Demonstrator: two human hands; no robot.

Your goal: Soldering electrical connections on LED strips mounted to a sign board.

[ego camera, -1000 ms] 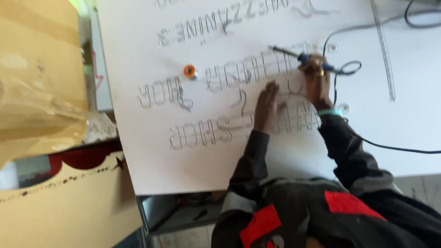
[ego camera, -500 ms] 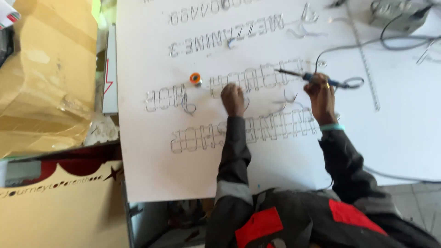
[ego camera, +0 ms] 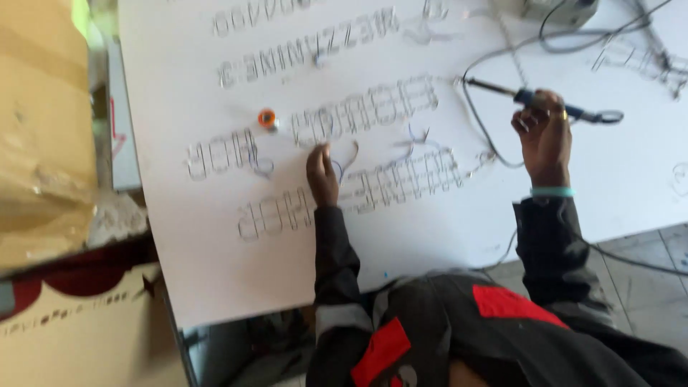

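We've got the soldering iron (ego camera: 534, 98) pinched in our right hand (ego camera: 545, 140), tip out over the white board (ego camera: 215, 287) near the wire letters (ego camera: 365, 115). Left hand (ego camera: 322, 172) rests fingers-down on the letters, probably steadying them, holding nothing. Small orange spool (ego camera: 267, 119) sits close by.

The box (ego camera: 548, 7) at the top is cut off by the edge, as are the wire letters (ego camera: 251, 16) above and the cardboard (ego camera: 36, 129) at the left. Motion blur smears the letter rows. The left hand (ego camera: 322, 174) hides what its fingers touch.
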